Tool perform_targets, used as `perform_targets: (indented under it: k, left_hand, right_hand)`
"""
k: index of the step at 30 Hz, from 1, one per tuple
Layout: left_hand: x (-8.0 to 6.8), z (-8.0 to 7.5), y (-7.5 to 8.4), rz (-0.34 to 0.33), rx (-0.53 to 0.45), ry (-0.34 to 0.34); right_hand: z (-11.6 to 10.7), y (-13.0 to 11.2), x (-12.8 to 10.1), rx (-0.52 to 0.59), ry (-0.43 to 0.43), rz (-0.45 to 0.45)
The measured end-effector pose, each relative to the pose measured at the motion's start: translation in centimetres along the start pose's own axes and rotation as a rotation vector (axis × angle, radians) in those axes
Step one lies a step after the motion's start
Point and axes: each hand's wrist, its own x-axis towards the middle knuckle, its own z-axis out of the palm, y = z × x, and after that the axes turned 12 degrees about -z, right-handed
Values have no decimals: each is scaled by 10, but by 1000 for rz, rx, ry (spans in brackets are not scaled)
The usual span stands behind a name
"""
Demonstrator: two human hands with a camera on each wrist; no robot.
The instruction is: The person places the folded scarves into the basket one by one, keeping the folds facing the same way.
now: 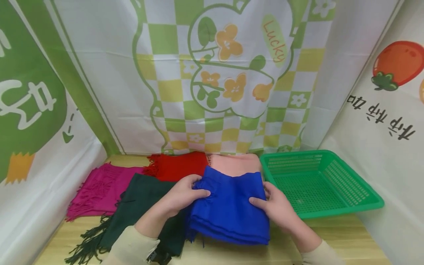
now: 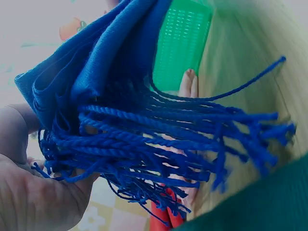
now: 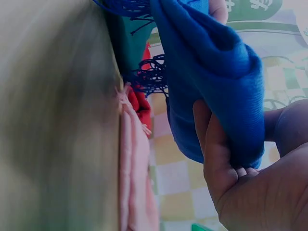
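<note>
A folded blue scarf (image 1: 230,206) with fringe is lifted a little above the wooden table, held from both sides. My left hand (image 1: 183,195) grips its left edge, thumb on top; in the left wrist view the blue fringe (image 2: 159,144) hangs past my palm (image 2: 33,192). My right hand (image 1: 276,206) grips the right edge, thumb on top and fingers underneath. The right wrist view shows the blue fold (image 3: 216,77) pinched in that hand (image 3: 250,183).
A dark green scarf (image 1: 139,209), a magenta scarf (image 1: 99,189), a red scarf (image 1: 179,165) and a pink scarf (image 1: 235,163) lie on the table. A green plastic basket (image 1: 361,204) stands at the right. Printed cloth walls close in the back and both sides.
</note>
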Motion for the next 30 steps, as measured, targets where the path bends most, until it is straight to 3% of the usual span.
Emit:
perform_targets:
  k: [9,20,30]
  left_hand:
    - [5,13,21,26,-52,-27]
    - [17,27,48,48,-111,-86]
    - [40,53,68,172,-182,-202]
  right_hand:
    - [-39,-18,9,37,-83,36]
    - [-77,-23,29,30,-134,7]
    - [-121,-21,42,-23,-163,27]
